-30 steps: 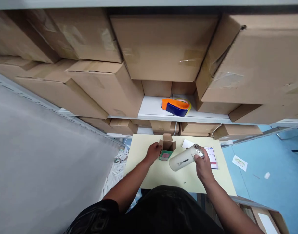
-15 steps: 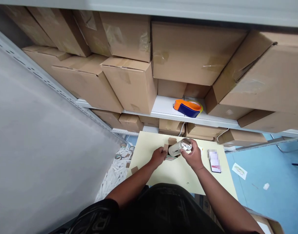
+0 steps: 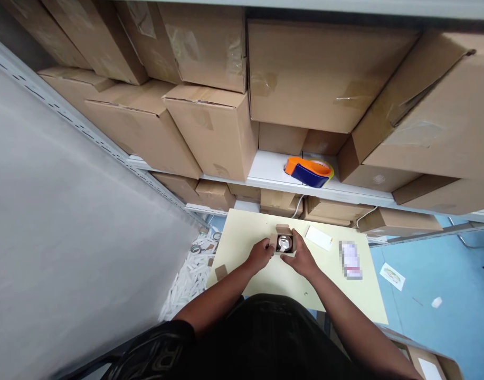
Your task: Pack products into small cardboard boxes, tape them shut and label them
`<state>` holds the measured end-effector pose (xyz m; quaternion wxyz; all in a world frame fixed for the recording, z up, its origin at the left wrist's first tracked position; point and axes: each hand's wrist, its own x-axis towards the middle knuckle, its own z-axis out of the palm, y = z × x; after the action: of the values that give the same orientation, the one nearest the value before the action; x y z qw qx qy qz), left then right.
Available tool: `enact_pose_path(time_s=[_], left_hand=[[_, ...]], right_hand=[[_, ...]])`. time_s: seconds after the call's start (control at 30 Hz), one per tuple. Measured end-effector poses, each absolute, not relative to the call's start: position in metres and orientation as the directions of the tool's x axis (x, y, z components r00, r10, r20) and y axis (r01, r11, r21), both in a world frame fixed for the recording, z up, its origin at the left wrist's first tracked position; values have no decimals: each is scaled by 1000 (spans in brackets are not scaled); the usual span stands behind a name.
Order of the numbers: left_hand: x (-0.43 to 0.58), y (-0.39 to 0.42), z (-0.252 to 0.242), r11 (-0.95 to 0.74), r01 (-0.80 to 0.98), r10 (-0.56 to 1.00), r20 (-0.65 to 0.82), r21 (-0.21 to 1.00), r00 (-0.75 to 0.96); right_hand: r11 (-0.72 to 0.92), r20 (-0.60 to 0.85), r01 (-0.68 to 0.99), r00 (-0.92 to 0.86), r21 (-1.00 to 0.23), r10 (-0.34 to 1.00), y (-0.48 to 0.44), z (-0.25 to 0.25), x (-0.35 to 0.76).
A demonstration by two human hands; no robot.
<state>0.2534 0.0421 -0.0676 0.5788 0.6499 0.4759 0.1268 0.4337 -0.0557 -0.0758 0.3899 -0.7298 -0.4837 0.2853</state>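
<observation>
A small brown cardboard box [image 3: 283, 230] stands upright on the pale yellow table [image 3: 265, 274], its top flaps open. Inside it sits a white cylindrical bottle, only its shiny metal cap [image 3: 284, 243] showing. My left hand [image 3: 261, 254] grips the box's left side with curled fingers. My right hand [image 3: 302, 258] holds the box's right side, fingers bent around it. A white card [image 3: 319, 238] lies just right of the box. A phone [image 3: 350, 259] lies further right on the table.
An orange and blue tape dispenser [image 3: 308, 172] rests on the white shelf [image 3: 265, 171] behind the table, among stacked cardboard cartons [image 3: 210, 126]. A grey panel [image 3: 67, 232] fills the left. White scraps and tape rolls [image 3: 192, 269] litter the blue floor at the table's left.
My right hand carried the white bottle left from the table's middle, tipped it upright and lowered it into the box. Both hands now hold the box sides.
</observation>
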Motion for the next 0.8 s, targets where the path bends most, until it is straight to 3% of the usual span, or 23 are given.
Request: enact_pose_path(time_s=[0.13, 0.3, 0.37, 0.47, 0.57, 0.67, 0.8], left_hand=[[253, 37, -63, -40, 411, 820, -206, 911, 534], [254, 39, -68, -232, 234, 730, 10, 944, 684], [259, 50, -74, -180, 284, 751, -54, 942, 658], [271, 75, -79, 47, 364, 763, -268, 930, 588], [278, 96, -75, 122, 323, 652, -321, 939, 687], [273, 98, -64, -99, 268, 632, -147, 958, 761], [256, 80, -59, -430, 230, 602, 87, 873, 794]], right_hand=[[-205, -23, 410, 408, -888, 913, -73, -77, 432], [-98, 105, 579, 307, -809, 946, -79, -88, 429], [-109, 113, 621, 307, -776, 945, -77, -92, 429], [-118, 114, 650, 304, -751, 946, -74, -95, 431], [-130, 115, 641, 327, -756, 938, -72, -98, 431], [-146, 110, 593, 373, -792, 921, -71, -100, 431], [-241, 21, 516, 450, -822, 893, -71, -95, 429]])
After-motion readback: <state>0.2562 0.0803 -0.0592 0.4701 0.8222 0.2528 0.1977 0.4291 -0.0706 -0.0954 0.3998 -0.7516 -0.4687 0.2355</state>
